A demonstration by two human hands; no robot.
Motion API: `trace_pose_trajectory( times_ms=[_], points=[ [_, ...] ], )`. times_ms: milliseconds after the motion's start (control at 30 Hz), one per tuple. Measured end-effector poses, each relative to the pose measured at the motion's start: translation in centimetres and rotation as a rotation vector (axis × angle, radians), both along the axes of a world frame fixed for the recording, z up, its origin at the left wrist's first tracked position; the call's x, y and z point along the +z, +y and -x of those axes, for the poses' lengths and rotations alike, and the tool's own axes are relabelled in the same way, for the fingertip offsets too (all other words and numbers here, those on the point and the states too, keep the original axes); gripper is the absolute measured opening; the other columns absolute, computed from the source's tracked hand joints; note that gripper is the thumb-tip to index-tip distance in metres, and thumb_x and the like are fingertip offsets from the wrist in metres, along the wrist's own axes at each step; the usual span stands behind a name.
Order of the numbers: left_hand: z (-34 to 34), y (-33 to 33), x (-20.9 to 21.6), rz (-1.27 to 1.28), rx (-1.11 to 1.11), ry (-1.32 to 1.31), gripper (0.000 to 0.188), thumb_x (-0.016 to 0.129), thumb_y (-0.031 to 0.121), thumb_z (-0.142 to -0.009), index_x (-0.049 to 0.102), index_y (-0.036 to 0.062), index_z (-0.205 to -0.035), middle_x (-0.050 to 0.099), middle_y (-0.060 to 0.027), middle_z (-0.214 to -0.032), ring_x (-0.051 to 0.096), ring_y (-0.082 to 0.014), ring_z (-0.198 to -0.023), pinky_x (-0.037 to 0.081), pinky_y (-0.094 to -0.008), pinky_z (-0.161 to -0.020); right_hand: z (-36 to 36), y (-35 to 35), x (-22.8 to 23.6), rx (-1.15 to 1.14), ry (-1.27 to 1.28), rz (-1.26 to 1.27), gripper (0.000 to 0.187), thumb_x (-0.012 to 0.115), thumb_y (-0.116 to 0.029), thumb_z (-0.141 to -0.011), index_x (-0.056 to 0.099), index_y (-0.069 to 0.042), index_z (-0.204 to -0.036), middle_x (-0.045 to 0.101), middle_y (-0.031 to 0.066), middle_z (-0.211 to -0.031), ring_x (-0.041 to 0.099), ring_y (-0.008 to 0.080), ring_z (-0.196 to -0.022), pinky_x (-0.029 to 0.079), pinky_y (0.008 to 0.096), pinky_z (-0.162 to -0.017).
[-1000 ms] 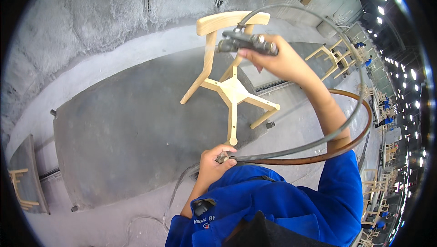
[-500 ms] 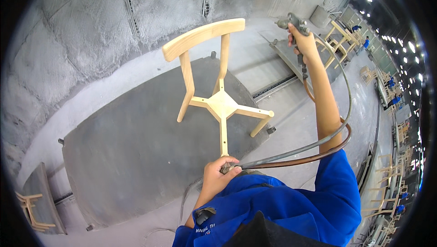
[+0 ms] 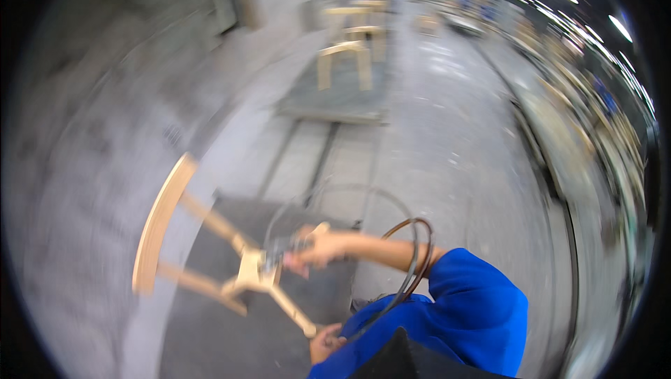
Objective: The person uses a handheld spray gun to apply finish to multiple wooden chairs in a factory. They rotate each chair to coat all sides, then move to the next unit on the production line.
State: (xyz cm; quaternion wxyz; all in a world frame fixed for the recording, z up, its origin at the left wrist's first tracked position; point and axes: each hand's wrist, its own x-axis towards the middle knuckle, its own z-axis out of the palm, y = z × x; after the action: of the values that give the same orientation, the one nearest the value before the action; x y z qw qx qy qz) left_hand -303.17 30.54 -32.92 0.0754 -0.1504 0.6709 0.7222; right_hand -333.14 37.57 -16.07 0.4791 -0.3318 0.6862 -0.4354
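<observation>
A pale wooden chair frame (image 3: 162,229) without a seat, its curved backrest toward the left, stands on a dark grey board. My right hand (image 3: 318,247) grips a grey metal spray gun (image 3: 276,253), which is over the chair's flat centre plate (image 3: 251,267); motion smears both. From the gun, a grey and a brown hose (image 3: 418,239) loop past my right forearm and run back toward my waist. My left hand (image 3: 326,342) is closed around the hoses close to my body, beside the round end of a chair rail (image 3: 309,330). Its fingers are partly hidden.
The dark board (image 3: 210,340) lies under the chair. Ahead, another board (image 3: 335,110) carries more wooden chair frames (image 3: 344,50). A dusty grey wall (image 3: 91,120) rises at left. Along the right run a floor rail (image 3: 573,267) and a blurred row of furniture.
My view has swung to the right, so the chair now appears lower and further left. My right hand has brought the spray gun from beyond the chair to over its centre.
</observation>
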Motion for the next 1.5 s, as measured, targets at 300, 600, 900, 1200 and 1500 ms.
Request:
trace_pose_trajectory(
  times_ms=[300,600,900,1200,1500],
  points=[
    [6.9,-3.6,-4.9,0.585,0.289,-0.046,0.051,0.059,0.038,-0.1,0.054,0.0071,-0.14,0.062,-0.0187,-0.13,0.057,-0.0311,-0.12,0.04,-0.0516,-0.101,-3.8,16.2,-11.1,-0.371,-0.472,0.209,0.042,0.053,-0.049,-0.104,0.063,-0.009,-0.1,0.067,0.0013,-0.09,0.066,0.0089,-0.083,0.047,0.0241,-0.049],
    [9.1,0.1,-8.6,1.474,0.591,-0.061,0.05,0.054,0.05,-0.1,0.065,0.0124,-0.131,0.055,-0.0141,-0.147,0.043,-0.0325,-0.142,0.02,-0.0684,-0.114,-2.6,20.0,-14.5,-0.74,-0.298,0.08,0.04,0.064,-0.047,-0.098,0.062,-0.008,-0.11,0.064,0.0011,-0.089,0.062,0.0104,-0.083,0.047,0.0268,-0.056],
    [9.3,-0.9,-10.4,1.681,0.632,-0.195,0.05,0.048,0.041,-0.103,0.054,0.0071,-0.139,0.039,-0.022,-0.157,0.031,-0.0377,-0.149,0.019,-0.0602,-0.118,-1.8,19.1,-14.6,-0.699,-0.216,-0.036,0.05,0.071,-0.043,-0.094,0.062,-0.006,-0.126,0.068,0.0041,-0.096,0.064,0.0143,-0.087,0.049,0.0288,-0.06],
    [8.1,-8.5,-8.8,1.63,0.851,-0.095,0.043,0.064,0.035,-0.097,0.061,0.0066,-0.13,0.054,-0.0175,-0.144,0.044,-0.0402,-0.138,0.029,-0.0582,-0.113,1.8,17.8,-8.8,-0.518,-0.077,-0.112,0.023,0.067,-0.029,-0.098,0.062,-0.007,-0.103,0.062,-0.0007,-0.075,0.056,0.0086,-0.063,0.042,0.0249,-0.054],
    [1.1,7.5,-10.9,0.414,0.569,-0.17,0.038,0.059,0.031,-0.1,0.066,0.001,-0.122,0.072,-0.0151,-0.099,0.068,-0.0299,-0.094,0.051,-0.0406,-0.086,4.6,10.6,-16.7,0.112,0.823,-0.21,0.038,0.069,-0.018,-0.085,0.053,-0.004,-0.116,0.068,0.0264,-0.098,0.066,0.0462,-0.091,0.052,0.0546,-0.077]
  ],
)
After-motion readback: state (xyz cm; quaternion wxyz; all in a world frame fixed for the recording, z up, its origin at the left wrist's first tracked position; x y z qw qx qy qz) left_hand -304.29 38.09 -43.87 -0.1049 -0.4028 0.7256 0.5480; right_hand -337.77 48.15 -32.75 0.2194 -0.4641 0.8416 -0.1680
